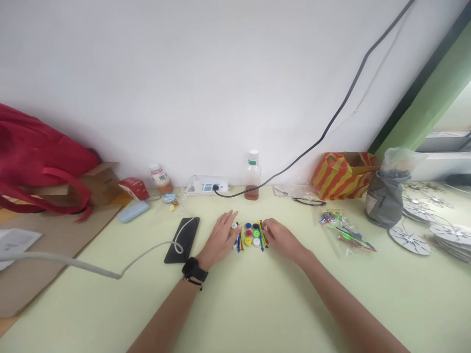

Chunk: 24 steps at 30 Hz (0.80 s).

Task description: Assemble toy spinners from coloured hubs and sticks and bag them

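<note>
Several small round discs [248, 234] in blue, black, red, green, yellow and white lie in rows between my hands. Narrow coloured plastic sticks [241, 241] line their left side, and a second bundle of sticks [262, 236] lines the right. My left hand [221, 239] rests low over the table, fingers stretched out, its thumb beside the left sticks; a white disc shows partly under it. My right hand [281, 238] has its fingers curled together against the right bundle. Whatever is between those fingertips is hidden.
A black phone [183, 240] with a pale cable lies left of my left hand. Behind stand a power strip [209, 186] and a bottle [252, 176]. To the right are a bag of plastic parts [346, 233], a striped bag [344, 174] and white discs [410, 239].
</note>
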Each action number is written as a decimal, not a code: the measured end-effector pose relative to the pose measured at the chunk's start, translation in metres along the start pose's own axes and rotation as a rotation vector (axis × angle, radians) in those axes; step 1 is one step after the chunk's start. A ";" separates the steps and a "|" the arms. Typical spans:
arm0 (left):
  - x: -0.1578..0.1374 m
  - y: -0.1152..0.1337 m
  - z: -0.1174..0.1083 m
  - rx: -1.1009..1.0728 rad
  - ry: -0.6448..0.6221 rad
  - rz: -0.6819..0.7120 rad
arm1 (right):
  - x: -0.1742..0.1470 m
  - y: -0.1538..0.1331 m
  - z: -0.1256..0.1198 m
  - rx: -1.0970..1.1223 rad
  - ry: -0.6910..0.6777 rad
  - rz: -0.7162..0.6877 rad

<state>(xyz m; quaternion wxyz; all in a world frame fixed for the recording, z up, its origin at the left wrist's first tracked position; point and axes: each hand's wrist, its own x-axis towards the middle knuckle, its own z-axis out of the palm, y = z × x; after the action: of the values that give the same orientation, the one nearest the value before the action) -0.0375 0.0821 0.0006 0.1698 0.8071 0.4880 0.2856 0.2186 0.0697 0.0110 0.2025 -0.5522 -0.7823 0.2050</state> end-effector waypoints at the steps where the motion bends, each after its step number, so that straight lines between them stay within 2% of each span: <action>1: -0.006 -0.001 0.005 0.014 -0.008 -0.014 | -0.002 -0.003 0.004 -0.008 0.009 -0.034; 8: -0.016 -0.005 0.015 0.103 -0.101 -0.014 | -0.006 -0.012 0.022 -0.045 0.038 -0.070; 18: -0.017 -0.003 0.014 0.148 -0.083 0.020 | 0.008 -0.022 0.033 -0.350 -0.006 -0.163; 24: -0.016 -0.004 0.015 0.149 -0.078 0.035 | 0.006 -0.024 0.041 -0.360 0.016 -0.189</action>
<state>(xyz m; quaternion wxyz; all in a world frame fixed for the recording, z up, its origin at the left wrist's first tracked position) -0.0366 0.0695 -0.0177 0.1231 0.8364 0.4869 0.2197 0.1757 0.0637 -0.0093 0.1251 -0.5050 -0.8532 0.0377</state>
